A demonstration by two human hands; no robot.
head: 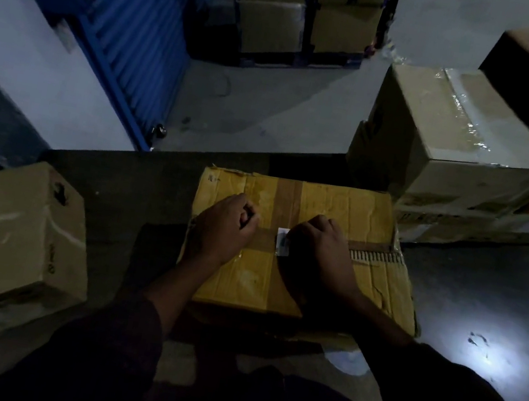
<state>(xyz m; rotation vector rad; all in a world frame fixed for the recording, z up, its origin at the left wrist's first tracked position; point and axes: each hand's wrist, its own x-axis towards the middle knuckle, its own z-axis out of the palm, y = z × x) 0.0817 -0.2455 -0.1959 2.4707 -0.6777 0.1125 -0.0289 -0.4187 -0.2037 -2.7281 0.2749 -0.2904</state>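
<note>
A yellow-brown cardboard box (330, 211) lies flat in front of me, its flaps taped along the middle seam. My left hand (224, 228) rests on the seam at the box's left side with its fingers curled under. On the seam at the centre my right hand (322, 244) has its fingers curled round a small white and blue object (281, 242). To the right of that hand the seam shows a torn, ragged strip (374, 250).
A dented carton (7, 239) sits close on my left. Stacked taped cartons (457, 133) rise at the right, more cartons (307, 9) on a pallet at the far side. A blue shutter (135, 24) stands at the back left. The scene is dim.
</note>
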